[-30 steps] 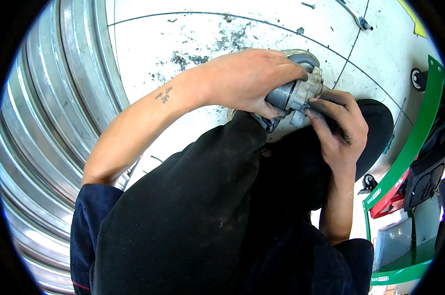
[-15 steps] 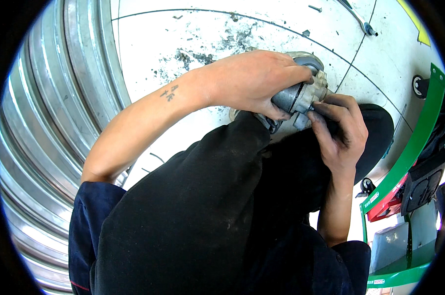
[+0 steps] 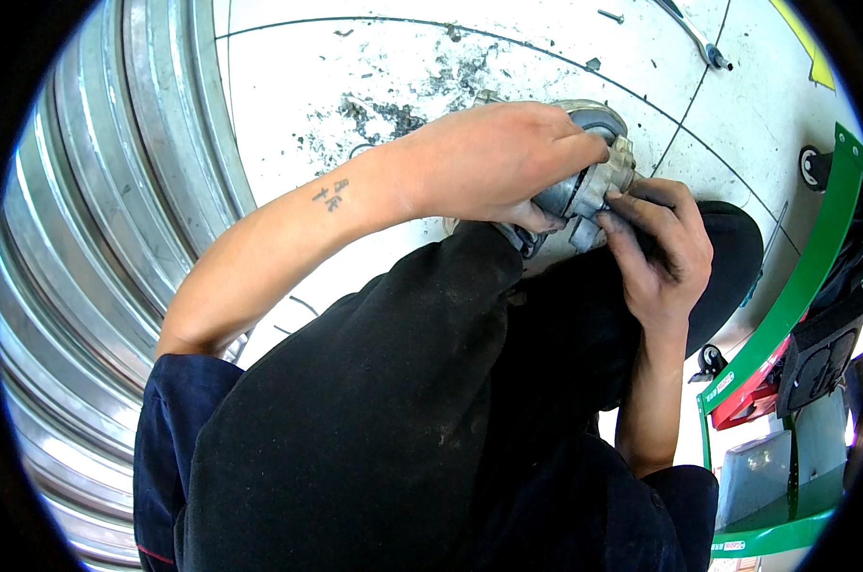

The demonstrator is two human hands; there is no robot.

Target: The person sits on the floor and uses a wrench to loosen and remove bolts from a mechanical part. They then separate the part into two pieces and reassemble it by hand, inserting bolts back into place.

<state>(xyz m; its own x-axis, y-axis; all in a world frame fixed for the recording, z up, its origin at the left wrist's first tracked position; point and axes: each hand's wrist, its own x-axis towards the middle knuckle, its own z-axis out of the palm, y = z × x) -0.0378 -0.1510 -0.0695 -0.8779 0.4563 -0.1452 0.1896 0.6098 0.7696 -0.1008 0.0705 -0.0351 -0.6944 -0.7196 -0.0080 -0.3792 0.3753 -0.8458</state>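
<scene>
A dirty grey metal motor (image 3: 595, 191), with a rounded body and a cast end, is held just beyond my knees. My left hand (image 3: 513, 157) wraps over its left side from above, with the thumb underneath. At the right side of the cast end, my right hand (image 3: 668, 250) has its thumb and forefinger pinched together against the housing. Anything small between those fingertips is too hidden to name. My left hand covers much of the motor's body. Black trousers (image 3: 355, 381) cover my bent legs below it.
Dark grime and crumbs (image 3: 384, 114) lie on the white tiled floor. A ratchet wrench (image 3: 703, 43) and a bolt (image 3: 611, 16) lie at the far right. Ribbed metal shutter (image 3: 79, 238) fills the left side. At right stands a green-framed wheeled cart (image 3: 784, 324).
My left hand and wrist have shifted and rolled slightly on the motor. The right hand's pinch stays at nearly the same spot.
</scene>
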